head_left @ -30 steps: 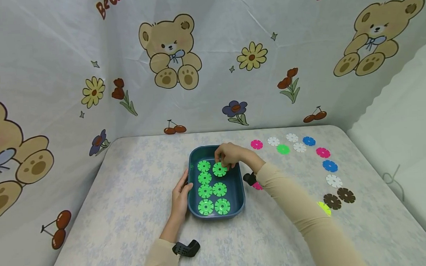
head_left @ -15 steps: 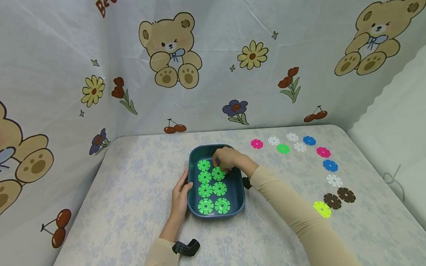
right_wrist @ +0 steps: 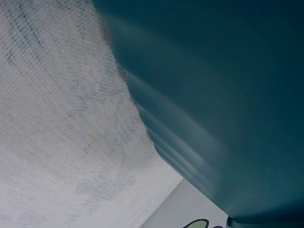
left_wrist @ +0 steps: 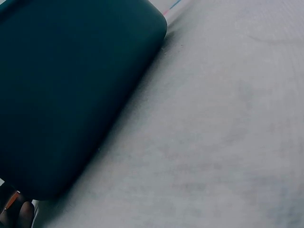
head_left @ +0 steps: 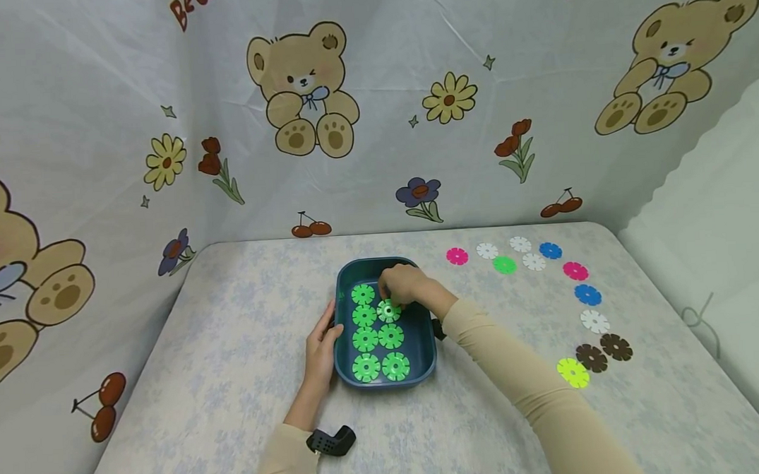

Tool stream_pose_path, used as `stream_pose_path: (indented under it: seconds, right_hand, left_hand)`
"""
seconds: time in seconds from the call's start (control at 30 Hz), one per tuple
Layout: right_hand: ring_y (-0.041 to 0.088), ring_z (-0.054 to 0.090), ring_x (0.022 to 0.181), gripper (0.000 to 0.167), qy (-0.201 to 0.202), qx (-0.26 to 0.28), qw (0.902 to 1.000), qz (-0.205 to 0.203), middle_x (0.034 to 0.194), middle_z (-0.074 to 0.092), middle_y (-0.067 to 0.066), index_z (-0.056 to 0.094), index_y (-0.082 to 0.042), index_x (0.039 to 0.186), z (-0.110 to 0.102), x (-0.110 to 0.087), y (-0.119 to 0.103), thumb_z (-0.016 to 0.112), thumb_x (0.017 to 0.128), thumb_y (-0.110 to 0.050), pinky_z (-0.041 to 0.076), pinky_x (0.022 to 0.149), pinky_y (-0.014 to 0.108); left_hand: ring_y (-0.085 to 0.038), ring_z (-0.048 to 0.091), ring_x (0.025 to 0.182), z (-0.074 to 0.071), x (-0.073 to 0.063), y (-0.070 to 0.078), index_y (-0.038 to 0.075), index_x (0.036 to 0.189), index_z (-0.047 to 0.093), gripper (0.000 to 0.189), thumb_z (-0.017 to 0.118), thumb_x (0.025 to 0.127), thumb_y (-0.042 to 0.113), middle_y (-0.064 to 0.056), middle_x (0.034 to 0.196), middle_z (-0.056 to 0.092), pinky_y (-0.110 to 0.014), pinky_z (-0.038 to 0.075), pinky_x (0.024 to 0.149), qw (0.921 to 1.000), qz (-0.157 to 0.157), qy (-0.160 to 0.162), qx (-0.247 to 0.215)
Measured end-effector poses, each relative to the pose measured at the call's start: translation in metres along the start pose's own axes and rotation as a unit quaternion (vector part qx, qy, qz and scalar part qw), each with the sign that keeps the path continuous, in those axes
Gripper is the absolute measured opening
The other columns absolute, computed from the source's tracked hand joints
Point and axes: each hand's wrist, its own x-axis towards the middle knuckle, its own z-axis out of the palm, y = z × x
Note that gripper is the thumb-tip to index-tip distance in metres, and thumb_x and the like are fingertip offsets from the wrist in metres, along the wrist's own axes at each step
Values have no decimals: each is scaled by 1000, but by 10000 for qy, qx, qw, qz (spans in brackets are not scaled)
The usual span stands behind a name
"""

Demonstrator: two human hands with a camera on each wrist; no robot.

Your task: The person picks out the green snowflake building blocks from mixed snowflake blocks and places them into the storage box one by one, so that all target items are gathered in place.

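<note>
A dark blue plastic tray (head_left: 419, 355) stands on the table, with green notched snowflake discs (head_left: 365, 338) lying flat in two columns. My left hand (head_left: 321, 353) holds its left side, thumb at the rim and fingers along the outer wall. Inside the tray, my right hand (head_left: 407, 285) pinches the upper edge of a green disc (head_left: 387, 311) in the right column; its fingertips are partly hidden. Dark outer walls of the tray fill much of the left wrist view (left_wrist: 71, 95) and right wrist view (right_wrist: 199, 95).
To the right lie loose discs: a pink disc (head_left: 457, 256), a green one (head_left: 504, 265), several white ones, blue ones (head_left: 588, 295), brown ones (head_left: 591, 358) and a yellow one (head_left: 573, 373). A bear-printed curtain (head_left: 365, 188) hangs behind the table.
My right hand has moved slightly left and lowered the green disc toward the one below it in the right column. My left hand stays at the tray's side.
</note>
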Motion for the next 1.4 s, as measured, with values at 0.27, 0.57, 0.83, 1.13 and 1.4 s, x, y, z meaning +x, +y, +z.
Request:
stream_pose_path:
  seconds: [0.27, 0.57, 0.83, 1.13, 1.4]
  right_hand:
    - [12, 59, 55, 14, 20, -30, 10000, -25, 75, 62, 1, 73, -15, 89, 2, 1, -1, 72, 83, -2, 47, 57, 26]
    - [13, 57, 56, 15, 89, -103, 9999, -66, 75, 60, 1, 72, -13, 86, 3, 1, -1, 71, 80, 1, 46, 55, 26]
    - [15, 56, 65, 9, 192, -272, 9994, -70, 77, 61, 1, 71, -11, 84, 1, -2, -4, 76, 81, -4, 48, 59, 27]
    - [14, 67, 62, 16, 138, 1294, 9900, -543, 79, 68, 7, 70, 0, 101, -21, -21, 14, 71, 85, -4, 54, 61, 26]
    - [20, 70, 72, 20, 744, 2457, 9665, -88, 86, 69, 11, 67, 2, 107, -50, -61, 78, 66, 91, -11, 52, 62, 29]
  left_hand:
    - [-18, 25, 148, 0, 0, 1, 18, 152, 37, 53, 45, 101, 11, 1, 160, 30, -42, 22, 118, 10000, 19, -36, 0]
    - [-17, 25, 148, -1, 0, 1, 18, 153, 36, 53, 45, 101, 12, 1, 160, 29, -40, 22, 118, 9999, 58, -79, 43]
    - [-15, 26, 147, -1, 1, 0, 20, 153, 36, 52, 45, 101, 13, 3, 159, 30, -31, 25, 116, 9999, 7, -69, 80]
    - [-16, 24, 148, -1, 0, 0, 19, 153, 36, 53, 45, 101, 12, 1, 160, 29, -42, 21, 118, 10000, 30, -45, 59]
    - [-16, 25, 148, -1, 0, -1, 21, 152, 37, 52, 46, 101, 13, 3, 160, 30, -39, 23, 118, 10000, 26, -33, 76]
